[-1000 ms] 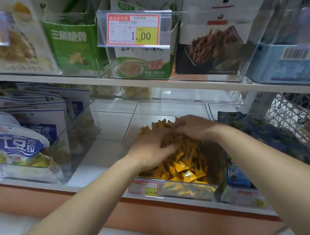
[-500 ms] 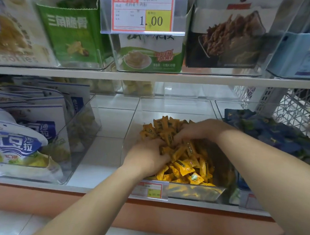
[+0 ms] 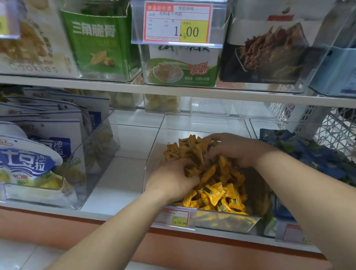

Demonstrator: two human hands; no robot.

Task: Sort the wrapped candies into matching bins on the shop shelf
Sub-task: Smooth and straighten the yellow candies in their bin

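A clear plastic bin [image 3: 201,124] on the lower shelf holds a heap of yellow wrapped candies [image 3: 217,191]. Both hands are down inside it. My left hand [image 3: 172,178] digs into the near left side of the heap, its fingers curled round a bunch of candies. My right hand [image 3: 235,149] lies over the far top of the heap, fingers curled down onto the wrappers. The fingertips of both hands are buried among the candies. To the right, another clear bin holds blue wrapped candies [image 3: 320,158].
A clear bin of white and blue snack bags [image 3: 22,158] stands at the left, with bare white shelf [image 3: 123,166] between it and the candy bin. A price tag [image 3: 174,217] clips to the candy bin's front. The upper shelf [image 3: 176,90] overhangs closely, and a white wire basket [image 3: 347,131] sits far right.
Both hands have kept scooping in the yellow candies, the pile bunching up higher between them. The camera has tilted slightly, so the shelf sits lower in view.
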